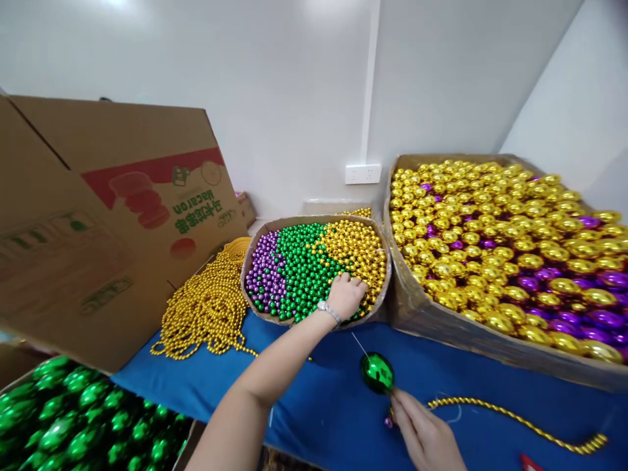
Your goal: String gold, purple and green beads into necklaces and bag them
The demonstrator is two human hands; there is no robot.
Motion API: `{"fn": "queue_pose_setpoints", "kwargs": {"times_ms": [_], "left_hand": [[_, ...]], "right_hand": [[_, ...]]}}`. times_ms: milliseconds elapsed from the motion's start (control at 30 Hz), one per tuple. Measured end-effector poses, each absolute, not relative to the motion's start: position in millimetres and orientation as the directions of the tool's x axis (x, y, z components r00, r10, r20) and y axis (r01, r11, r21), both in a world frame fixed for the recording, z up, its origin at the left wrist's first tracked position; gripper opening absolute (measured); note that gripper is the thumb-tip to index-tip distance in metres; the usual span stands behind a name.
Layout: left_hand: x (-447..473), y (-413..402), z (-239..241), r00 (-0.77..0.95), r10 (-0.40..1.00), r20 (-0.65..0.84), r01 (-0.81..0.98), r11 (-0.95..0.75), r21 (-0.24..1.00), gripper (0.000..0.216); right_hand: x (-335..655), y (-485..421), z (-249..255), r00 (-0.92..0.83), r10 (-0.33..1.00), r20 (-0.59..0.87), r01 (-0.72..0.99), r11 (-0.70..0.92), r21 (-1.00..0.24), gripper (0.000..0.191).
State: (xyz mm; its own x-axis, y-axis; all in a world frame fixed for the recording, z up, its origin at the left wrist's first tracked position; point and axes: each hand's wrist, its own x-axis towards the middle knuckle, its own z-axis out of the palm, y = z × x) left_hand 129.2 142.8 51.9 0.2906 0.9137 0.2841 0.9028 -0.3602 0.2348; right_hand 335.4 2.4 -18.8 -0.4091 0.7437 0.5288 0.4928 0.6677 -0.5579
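My left hand (347,296), with a bracelet on the wrist, reaches into a shallow cardboard box (249,301) of small round beads. Its curled fingers touch gold beads (356,242) and green beads (299,261) near the front right; the fingertips are hidden. Purple beads (265,268) fill the box's left part. Lower right, my right hand (424,428) pinches a large shiny green bead (377,373) at its lower edge. A thin needle (360,344) sticks out from that bead's upper left. Below it, a small purple bead (388,422) shows beside my fingers.
A big box (441,327) of large gold and purple beads stands right. Gold bead strands (206,307) are heaped left, beside an upright carton (147,248). Large green beads (73,412) fill a lower-left box. A gold strand (515,418) lies on the blue cloth (314,392).
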Motion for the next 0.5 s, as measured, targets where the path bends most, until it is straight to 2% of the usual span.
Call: {"fn": "queue_pose_setpoints", "kwargs": {"times_ms": [167, 400, 467, 500], "left_hand": [[135.1, 153.0, 46.6, 0.298, 0.912, 0.283, 0.867, -0.383, 0.318, 0.017], [117.3, 137.2, 60.5, 0.157, 0.931, 0.329, 0.73, -0.334, 0.596, 0.021], [113.8, 119.3, 66.2, 0.092, 0.952, 0.291, 0.518, -0.295, 0.803, 0.025], [112.5, 108.6, 68.2, 0.063, 0.969, 0.24, 0.32, -0.248, 0.914, 0.026]], "right_hand": [[338.8, 0.7, -15.6, -0.38, 0.762, 0.524, 0.52, 0.645, -0.56, 0.03], [341.2, 0.5, -10.5, -0.336, 0.783, 0.524, 0.541, 0.616, -0.573, 0.03], [341.5, 1.0, -9.0, -0.326, 0.778, 0.537, 0.546, 0.618, -0.566, 0.029], [341.5, 1.3, -8.4, -0.323, 0.77, 0.55, 0.546, 0.626, -0.557, 0.029]]}}
